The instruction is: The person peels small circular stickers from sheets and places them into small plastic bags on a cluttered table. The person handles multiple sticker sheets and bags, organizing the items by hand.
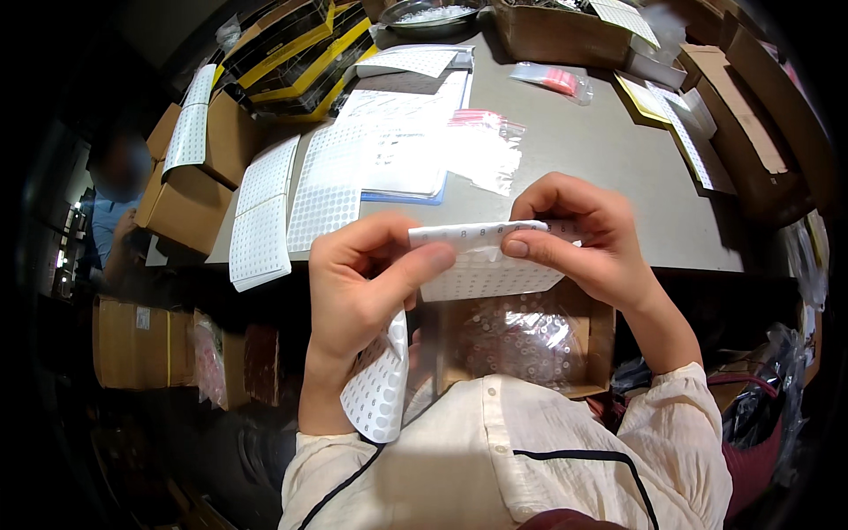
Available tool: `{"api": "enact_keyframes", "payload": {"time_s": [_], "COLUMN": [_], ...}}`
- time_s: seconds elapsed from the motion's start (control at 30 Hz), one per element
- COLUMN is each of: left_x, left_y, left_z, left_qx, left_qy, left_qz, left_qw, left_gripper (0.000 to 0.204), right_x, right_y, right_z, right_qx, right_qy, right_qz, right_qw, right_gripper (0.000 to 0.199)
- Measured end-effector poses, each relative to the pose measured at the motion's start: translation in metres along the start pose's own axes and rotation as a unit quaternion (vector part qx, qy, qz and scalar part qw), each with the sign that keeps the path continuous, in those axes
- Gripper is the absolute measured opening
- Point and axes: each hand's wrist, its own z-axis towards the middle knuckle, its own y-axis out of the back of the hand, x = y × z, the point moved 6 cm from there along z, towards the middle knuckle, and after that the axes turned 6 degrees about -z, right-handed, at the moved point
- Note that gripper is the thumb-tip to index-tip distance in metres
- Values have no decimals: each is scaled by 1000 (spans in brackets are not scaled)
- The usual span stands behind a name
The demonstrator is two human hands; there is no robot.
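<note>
While the left hand point(362, 283) and right hand point(583, 238) pinch one white sticker sheet point(481, 261) between them off the tabletop's point(601, 159) near edge, its lower end curls behind the left wrist, half hiding one cardboard box point(601, 340) of clear bagged parts too blurred to count.

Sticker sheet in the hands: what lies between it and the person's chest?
In the head view, an open cardboard box with a clear bag lies below the sticker sheet.
</note>
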Motion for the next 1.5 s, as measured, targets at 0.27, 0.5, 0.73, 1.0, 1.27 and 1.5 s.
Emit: {"api": "enact_keyframes", "payload": {"time_s": [0.27,0.5,0.73,1.0,1.27,1.5], "left_x": [8,10,0,-9,-17,-19], "left_y": [6,3,20,21,32,68], "left_z": [-3,1,12,20,10,2], "left_qx": [-29,-27,-162,-243,-237,-249], "left_qy": [-38,-68,-177,-312,-293,-262], "left_qz": [-1,0,38,105,1,-39], "left_qw": [999,997,970,912,926,931], "left_gripper": [10,12,24,27,15,15], "right_x": [-8,-14,-11,23,5,10], "right_y": [12,18,31,-68,-57,23], "right_z": [-4,-3,3,-15,-15,-13], "right_qx": [-32,-33,-216,34,10,-119], "right_qy": [-34,-47,51,47,20,-1], "right_qz": [72,103,-177,-89,42,124], "right_qw": [996,993,959,994,999,985], "right_gripper": [21,19,29,82,61,54]}}
